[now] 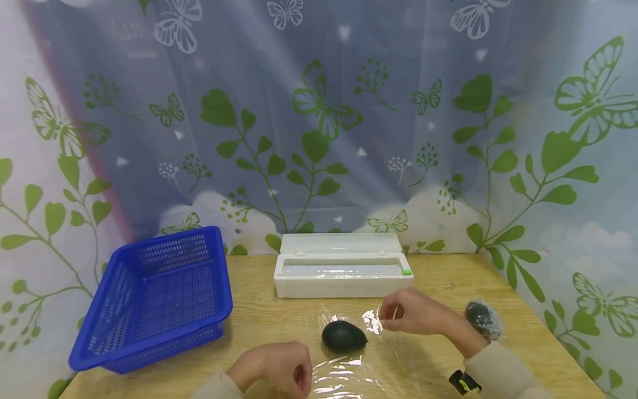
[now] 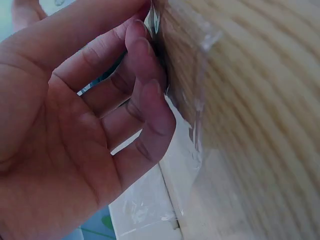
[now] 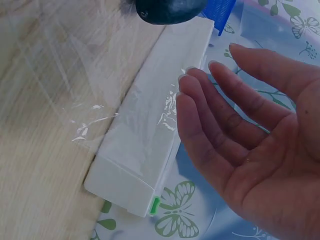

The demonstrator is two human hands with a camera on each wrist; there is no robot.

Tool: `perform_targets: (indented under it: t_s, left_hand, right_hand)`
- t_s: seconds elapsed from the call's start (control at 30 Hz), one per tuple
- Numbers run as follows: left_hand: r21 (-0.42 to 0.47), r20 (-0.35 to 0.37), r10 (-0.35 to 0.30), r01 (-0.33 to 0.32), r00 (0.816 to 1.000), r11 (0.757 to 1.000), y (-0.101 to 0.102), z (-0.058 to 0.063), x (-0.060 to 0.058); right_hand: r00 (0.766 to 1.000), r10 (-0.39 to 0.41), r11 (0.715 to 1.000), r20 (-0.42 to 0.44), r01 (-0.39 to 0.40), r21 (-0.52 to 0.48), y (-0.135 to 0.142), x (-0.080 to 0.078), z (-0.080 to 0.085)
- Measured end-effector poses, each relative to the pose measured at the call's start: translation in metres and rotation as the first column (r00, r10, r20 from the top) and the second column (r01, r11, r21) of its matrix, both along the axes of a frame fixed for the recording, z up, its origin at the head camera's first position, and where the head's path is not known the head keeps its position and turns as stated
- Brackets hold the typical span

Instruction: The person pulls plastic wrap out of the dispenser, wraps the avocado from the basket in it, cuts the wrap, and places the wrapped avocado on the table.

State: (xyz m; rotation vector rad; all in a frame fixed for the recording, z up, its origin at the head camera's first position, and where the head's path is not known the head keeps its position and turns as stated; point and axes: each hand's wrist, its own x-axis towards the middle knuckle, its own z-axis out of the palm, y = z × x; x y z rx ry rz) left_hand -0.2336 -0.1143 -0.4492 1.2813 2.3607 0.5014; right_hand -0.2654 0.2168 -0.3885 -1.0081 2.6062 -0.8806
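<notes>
A dark green avocado (image 1: 344, 337) lies on a sheet of clear plastic wrap (image 1: 344, 379) spread over the table. My left hand (image 1: 279, 366) is at the near left of the avocado; in the left wrist view its thumb and index finger pinch the edge of the wrap, the other fingers curled beside it. To the avocado's upper right is my right hand (image 1: 416, 313). The right wrist view shows this hand's fingers (image 3: 210, 95) loosely bent near the wrap, thumb apart, with nothing gripped. Behind them stands the white wrap dispenser (image 1: 344, 285), lid up, with a green slider.
A blue plastic basket (image 1: 219, 310) stands at the left of the wooden table (image 1: 254, 327). On the right lies another dark avocado in plastic wrap (image 1: 483, 318), with a small black and yellow object (image 1: 463, 382) nearer me. A patterned curtain (image 1: 319, 183) surrounds the table.
</notes>
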Motion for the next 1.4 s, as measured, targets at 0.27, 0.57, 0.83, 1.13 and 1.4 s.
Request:
perform_targets:
  t_s: [0.27,0.57,0.83,1.13,1.4]
  left_hand:
    - [0.005,0.007,-0.016,0.016,1.000,1.000,-0.002,0.001,0.000]
    - [0.007,-0.031,-0.087,0.088,0.996,0.996,-0.003,-0.003,0.000]
    - [0.025,0.040,-0.015,0.014,0.999,1.000,-0.007,0.001,-0.001]
    - [0.095,0.073,0.053,-0.060,0.996,0.994,-0.010,0.007,-0.007]
    - [0.162,0.055,0.087,-0.095,0.995,0.982,-0.014,0.009,-0.013]
  right_hand:
    - [0.995,0.093,0.996,0.045,-0.094,0.001,0.000,0.010,-0.009]
    - [0.985,0.153,0.986,0.075,-0.157,0.048,-0.002,0.017,-0.019]
    - [0.971,0.217,0.971,0.098,-0.225,0.079,-0.012,0.028,-0.027]
    - [0.965,0.256,0.963,0.052,-0.259,0.077,-0.029,0.039,-0.050]
    - [0.932,0.261,0.963,-0.253,-0.231,0.141,-0.040,0.044,-0.065]
